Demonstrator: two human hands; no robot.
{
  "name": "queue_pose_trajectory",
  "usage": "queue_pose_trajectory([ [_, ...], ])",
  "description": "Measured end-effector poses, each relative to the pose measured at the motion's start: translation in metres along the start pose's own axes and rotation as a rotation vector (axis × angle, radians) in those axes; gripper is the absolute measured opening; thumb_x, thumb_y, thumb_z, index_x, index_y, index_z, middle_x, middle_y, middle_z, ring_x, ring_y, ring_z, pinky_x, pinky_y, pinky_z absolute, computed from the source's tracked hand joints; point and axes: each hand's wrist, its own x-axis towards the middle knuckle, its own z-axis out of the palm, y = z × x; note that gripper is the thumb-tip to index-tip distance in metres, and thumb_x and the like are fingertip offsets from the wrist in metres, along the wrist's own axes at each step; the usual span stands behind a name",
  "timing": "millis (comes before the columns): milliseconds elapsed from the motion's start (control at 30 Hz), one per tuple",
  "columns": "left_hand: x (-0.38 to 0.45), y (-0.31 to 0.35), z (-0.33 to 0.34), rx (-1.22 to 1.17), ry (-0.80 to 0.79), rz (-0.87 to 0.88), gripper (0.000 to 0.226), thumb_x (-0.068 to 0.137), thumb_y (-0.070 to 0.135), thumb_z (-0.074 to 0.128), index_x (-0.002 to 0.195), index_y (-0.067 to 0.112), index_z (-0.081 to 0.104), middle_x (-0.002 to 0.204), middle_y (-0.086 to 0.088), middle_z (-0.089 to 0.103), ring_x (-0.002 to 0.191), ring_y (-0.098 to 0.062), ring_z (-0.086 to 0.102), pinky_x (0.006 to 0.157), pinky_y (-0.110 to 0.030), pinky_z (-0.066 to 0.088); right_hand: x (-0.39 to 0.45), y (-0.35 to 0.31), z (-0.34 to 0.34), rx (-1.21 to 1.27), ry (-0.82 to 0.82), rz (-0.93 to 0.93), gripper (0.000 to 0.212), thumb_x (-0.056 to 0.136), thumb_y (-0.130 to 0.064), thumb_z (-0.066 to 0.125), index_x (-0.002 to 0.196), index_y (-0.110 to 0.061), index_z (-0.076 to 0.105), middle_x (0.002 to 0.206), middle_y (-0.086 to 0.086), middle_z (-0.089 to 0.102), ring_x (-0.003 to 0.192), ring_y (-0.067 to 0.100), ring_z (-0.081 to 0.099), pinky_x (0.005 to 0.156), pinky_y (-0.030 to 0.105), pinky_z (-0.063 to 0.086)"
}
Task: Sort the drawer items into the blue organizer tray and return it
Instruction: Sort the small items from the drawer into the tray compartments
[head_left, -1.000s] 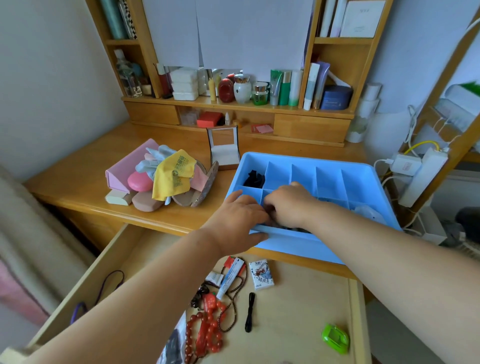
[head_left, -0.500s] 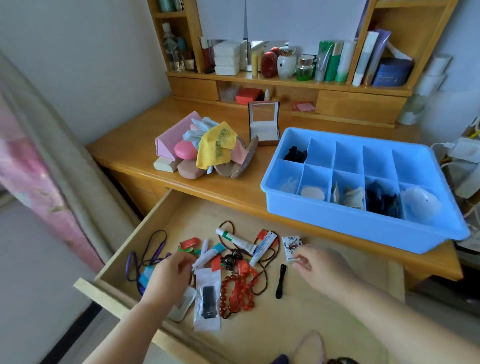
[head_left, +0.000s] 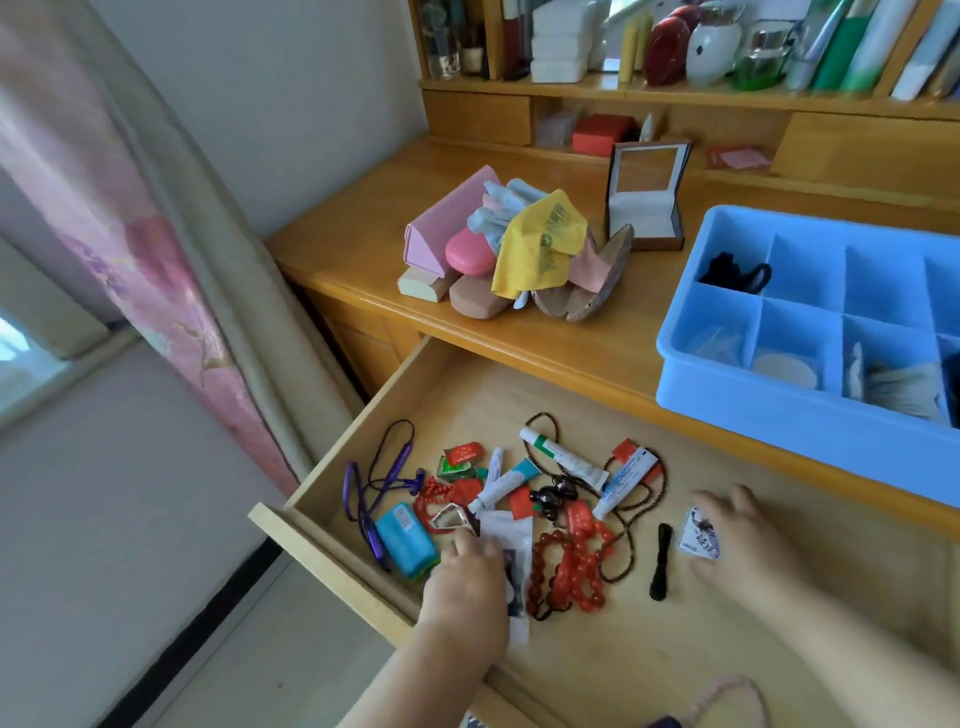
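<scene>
The blue organizer tray (head_left: 789, 421) stands on the desk at the right, with black hair ties, a round pad and a brush in some compartments. Below it the wooden drawer (head_left: 337, 462) is pulled out. My left hand (head_left: 467, 592) presses down on a clear plastic packet (head_left: 511, 535) at the drawer's front, fingers curled over it. My right hand (head_left: 743, 540) grips the edge of a small white printed packet (head_left: 698, 538) on the drawer floor. Between the hands lie red beads (head_left: 571, 571) and a black strip (head_left: 661, 561).
Ointment tubes (head_left: 563, 457), a teal case (head_left: 408, 540), a purple cord (head_left: 374, 483) and red sachets lie in the drawer's left half. On the desk sit a pile of pink cases with a yellow cloth (head_left: 540, 244) and an open box (head_left: 647, 200). A curtain hangs left.
Both hands left the blue tray and came down into the drawer. The left hand settled on the clear packet, the right on the small printed packet. My view swung left and down.
</scene>
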Motion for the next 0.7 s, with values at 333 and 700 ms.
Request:
queue_pose_trajectory([
  [333, 0.006, -0.025, -0.014, -0.421, 0.215, 0.308, 0.039, 0.09, 0.013, 0.049, 0.124, 0.033, 0.056, 0.13, 0.011, 0.055, 0.115, -0.007, 0.052, 0.098, -0.019, 0.042, -0.034, -0.029, -0.011, -0.162, 0.081, -0.367, 0.077, 0.046, -0.057, 0.075, 0.113, -0.022, 0.062, 0.14, 0.003, 0.046, 0.119, 0.027, 0.051, 0.099, 0.042, 0.036],
  [700, 0.028, 0.005, -0.001, -0.099, 0.075, 0.436, 0.055, 0.087, 0.03, 0.052, 0.139, 0.039, 0.038, 0.16, 0.003, 0.0, 0.146, -0.022, 0.002, 0.118, -0.044, 0.004, -0.079, -0.014, -0.007, -0.011, -0.305, -0.444, 0.085, 0.059, -0.059, 0.065, 0.136, -0.038, 0.035, 0.153, -0.019, 0.018, 0.134, 0.004, 0.032, 0.105, 0.011, 0.023],
])
